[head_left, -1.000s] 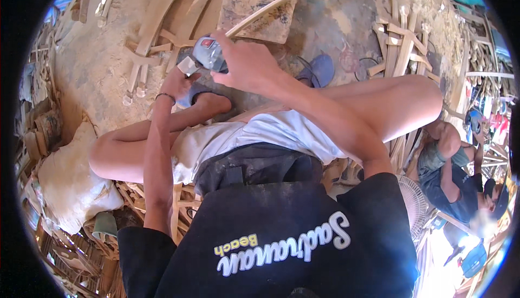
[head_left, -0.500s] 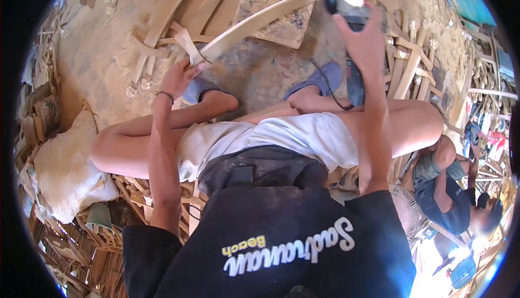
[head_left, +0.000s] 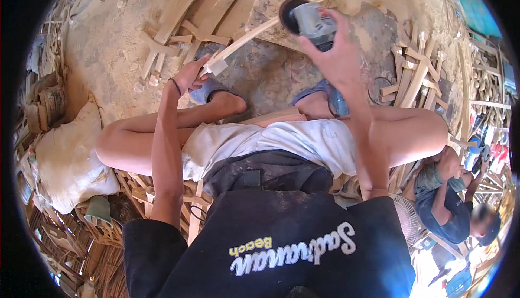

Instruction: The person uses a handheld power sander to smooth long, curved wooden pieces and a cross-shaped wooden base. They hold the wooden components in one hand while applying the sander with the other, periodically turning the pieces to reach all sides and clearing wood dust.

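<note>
A long, slightly curved wooden sword (head_left: 246,40) slants up to the right in front of me. My left hand (head_left: 190,77) is closed around its handle end, just below the pale block-like guard. In my right hand (head_left: 341,54) is an angle grinder (head_left: 315,21), gripped around its grey head. The grinder's dark round disc (head_left: 292,15) overlaps the middle of the blade; whether it touches the wood I cannot tell. Under the blade lies a stained flat board (head_left: 271,0). The grinder's body is partly hidden behind my right hand and wrist.
More wooden swords (head_left: 184,6) lie on the dusty ground to the left. At right is a pile of wooden pieces (head_left: 414,76), with a dark cord near it. A white sack (head_left: 76,157) sits by my left knee. Another person (head_left: 449,211) sits at the lower right, near a fan (head_left: 404,216).
My right hand has brought the grinder left and slightly down along the blade. My left hand has moved a little right and turned the sword, so its blade looks narrower.
</note>
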A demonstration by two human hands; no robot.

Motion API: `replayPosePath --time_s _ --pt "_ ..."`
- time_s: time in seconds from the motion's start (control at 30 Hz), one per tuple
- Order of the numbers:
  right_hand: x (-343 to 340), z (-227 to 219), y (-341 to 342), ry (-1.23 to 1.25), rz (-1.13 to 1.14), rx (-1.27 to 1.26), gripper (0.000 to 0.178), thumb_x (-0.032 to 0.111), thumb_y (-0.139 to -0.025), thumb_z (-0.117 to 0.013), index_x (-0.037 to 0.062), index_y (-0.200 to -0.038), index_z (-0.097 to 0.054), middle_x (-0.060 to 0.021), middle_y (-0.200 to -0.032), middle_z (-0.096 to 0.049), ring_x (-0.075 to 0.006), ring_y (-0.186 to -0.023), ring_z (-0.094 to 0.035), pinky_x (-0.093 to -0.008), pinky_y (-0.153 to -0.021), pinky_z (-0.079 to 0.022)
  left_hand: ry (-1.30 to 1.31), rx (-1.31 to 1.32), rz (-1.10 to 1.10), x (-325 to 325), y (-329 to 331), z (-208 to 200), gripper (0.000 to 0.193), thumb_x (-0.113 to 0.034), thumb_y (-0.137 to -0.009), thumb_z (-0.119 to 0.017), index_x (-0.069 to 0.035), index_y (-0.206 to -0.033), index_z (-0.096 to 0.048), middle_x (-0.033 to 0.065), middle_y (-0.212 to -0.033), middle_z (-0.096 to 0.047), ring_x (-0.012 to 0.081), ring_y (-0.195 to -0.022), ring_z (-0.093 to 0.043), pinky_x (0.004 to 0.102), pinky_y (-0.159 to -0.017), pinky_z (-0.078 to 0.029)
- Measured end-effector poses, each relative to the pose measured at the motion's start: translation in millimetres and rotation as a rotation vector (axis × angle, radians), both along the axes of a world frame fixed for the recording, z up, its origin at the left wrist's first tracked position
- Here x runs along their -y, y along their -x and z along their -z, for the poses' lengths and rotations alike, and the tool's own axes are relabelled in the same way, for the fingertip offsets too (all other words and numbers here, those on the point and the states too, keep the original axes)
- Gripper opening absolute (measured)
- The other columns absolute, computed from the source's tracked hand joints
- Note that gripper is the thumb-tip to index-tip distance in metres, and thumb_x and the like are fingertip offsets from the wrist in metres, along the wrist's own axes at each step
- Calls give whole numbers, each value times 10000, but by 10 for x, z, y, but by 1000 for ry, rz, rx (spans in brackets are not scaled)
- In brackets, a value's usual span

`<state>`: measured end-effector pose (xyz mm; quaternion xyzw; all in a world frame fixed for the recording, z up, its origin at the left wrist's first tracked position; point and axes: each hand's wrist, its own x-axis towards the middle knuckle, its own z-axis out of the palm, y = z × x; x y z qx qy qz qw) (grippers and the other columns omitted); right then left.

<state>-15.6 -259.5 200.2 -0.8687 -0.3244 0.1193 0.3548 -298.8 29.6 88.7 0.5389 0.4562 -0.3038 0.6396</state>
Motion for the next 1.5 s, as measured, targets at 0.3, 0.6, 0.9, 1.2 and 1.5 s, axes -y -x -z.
replayPosePath --time_s 0.3,0.6,0.9,1.2,1.5 --pt "-315 205 621 183 -379 -42 873 487 -860 -836 124 -1547 -438 -243 -1033 -771 -448 -919 -766 -523 -792 -615 120 78 -16 4 -31 67 688 -680 -1130 -350 -191 -651 -414 -84 -512 -281 81 -400 -219 309 -401 -162" --pt "-295 80 524 231 -395 -145 844 487 -843 -840 150 -1515 -456 -255 -978 -768 -466 -862 -762 -548 -778 -611 158 95 -80 -97 115 239 600 -637 -1129 -395 -190 -737 -473 -78 -536 -325 75 -394 -215 282 -386 -145" --pt "367 239 -989 112 231 130 928 520 -858 -863 32 -1544 -473 -200 -1106 -787 -361 -1040 -763 -456 -968 -571 509 66 18 -256 58 311 493 -480 -1087 -331 -193 -698 -424 -80 -533 -323 42 -389 -222 256 -346 -168" --pt "1069 -855 -1447 -114 371 -29 888 465 -928 -877 -58 -1527 -482 -106 -1012 -707 -165 -875 -670 -301 -787 -555 316 178 65 -252 8 176 866 -889 -1015 -290 -101 -927 -638 31 -760 -649 138 -582 -592 271 -521 -485" --pt "1232 -889 -1546 -248 541 -173 727 390 -954 -858 -57 -1448 -566 -78 -1040 -692 -133 -835 -648 -278 -741 -541 -628 632 -180 156 -231 536 708 -514 -1022 -737 38 -1394 -497 203 -1299 -699 304 -1208 -691 448 -1002 -545"
